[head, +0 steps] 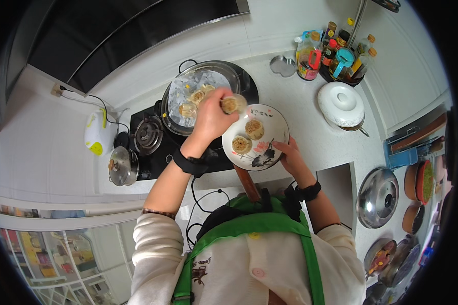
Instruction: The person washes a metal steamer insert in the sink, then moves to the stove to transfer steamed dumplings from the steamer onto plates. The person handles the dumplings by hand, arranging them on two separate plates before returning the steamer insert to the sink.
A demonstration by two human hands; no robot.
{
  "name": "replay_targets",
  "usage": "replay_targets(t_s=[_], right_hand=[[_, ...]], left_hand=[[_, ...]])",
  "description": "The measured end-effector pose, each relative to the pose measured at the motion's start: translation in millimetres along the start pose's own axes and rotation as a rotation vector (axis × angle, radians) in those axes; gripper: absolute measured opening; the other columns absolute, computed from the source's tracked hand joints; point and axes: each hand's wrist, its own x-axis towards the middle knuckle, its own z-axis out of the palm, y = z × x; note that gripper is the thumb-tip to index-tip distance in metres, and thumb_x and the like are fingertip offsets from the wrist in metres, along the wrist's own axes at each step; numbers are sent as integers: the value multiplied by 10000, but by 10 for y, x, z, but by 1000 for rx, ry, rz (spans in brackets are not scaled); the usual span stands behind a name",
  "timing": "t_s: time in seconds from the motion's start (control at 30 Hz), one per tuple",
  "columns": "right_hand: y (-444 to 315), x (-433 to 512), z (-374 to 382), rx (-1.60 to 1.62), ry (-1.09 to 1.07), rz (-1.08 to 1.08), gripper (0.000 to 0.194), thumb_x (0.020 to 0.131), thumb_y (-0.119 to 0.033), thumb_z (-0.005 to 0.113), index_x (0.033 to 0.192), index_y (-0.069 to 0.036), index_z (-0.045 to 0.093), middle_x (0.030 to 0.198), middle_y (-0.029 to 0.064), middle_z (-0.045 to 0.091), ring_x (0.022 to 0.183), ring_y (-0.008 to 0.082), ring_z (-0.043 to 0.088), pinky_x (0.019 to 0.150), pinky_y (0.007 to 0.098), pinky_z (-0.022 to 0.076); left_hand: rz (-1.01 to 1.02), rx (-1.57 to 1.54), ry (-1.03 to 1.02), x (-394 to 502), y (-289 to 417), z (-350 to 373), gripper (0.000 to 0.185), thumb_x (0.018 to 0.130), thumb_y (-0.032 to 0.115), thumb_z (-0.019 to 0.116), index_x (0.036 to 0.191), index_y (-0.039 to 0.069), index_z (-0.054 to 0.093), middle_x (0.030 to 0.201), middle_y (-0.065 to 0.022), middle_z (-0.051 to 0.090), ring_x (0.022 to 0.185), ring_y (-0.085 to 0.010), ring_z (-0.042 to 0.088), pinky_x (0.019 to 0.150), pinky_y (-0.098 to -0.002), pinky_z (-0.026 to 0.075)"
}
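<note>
Pinched in the fingers of my left hand is a shumai dumpling, somewhat blurred, held above the far left rim of the plate. My right hand grips the near right edge of that white plate, thumb on top. The plate carries a painted flower pattern and tilts a little. Two shumai rest on its left half. Behind my left hand, more shumai sit on white steamer paper inside a metal steamer pot. My hand hides part of the pot's contents.
The pot stands on a black gas hob, near a bare burner and a small lidded pot. A wooden handle juts out below the plate. Rightward are sauce bottles, a white lidded pot and a large metal lid.
</note>
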Motion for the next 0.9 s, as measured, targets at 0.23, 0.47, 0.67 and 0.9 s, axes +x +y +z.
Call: replay_targets(t_s=[0.23, 0.47, 0.67, 0.9], right_hand=[[24, 7, 40, -3, -125, 48, 457, 751, -25, 574, 1183, 25, 435, 1092, 102, 564, 996, 194, 549, 864, 313, 438], [66, -74, -34, -27, -30, 65, 490, 732, -15, 588, 1194, 25, 428, 1096, 104, 562, 1006, 198, 545, 872, 313, 432], [37, -91, -80, 10, -15, 50, 494, 731, -16, 589, 1196, 17, 426, 1094, 102, 560, 1011, 195, 540, 871, 313, 428], [92, -31, -88, 0, -17, 42, 481, 745, -17, 579, 1198, 18, 420, 1092, 99, 560, 1003, 191, 539, 865, 309, 430]], left_hand=[[148, 159, -380, 5, 426, 366, 441, 614, 100, 654, 1043, 79, 551, 883, -136, 576, 818, -326, 565, 719, -368, 472], [-108, 338, -90, 397, -321, -77, 522, 667, 209, 690, 1134, 45, 522, 1007, -186, 602, 945, -319, 580, 797, -382, 468], [-334, 562, -431, 518, -1097, -430, 444, 548, 190, 710, 957, 47, 613, 905, -156, 628, 861, -327, 590, 755, -366, 477], [-142, 605, -240, 319, -1003, -238, 349, 547, 123, 687, 863, 60, 553, 844, -112, 594, 824, -317, 568, 706, -402, 457]])
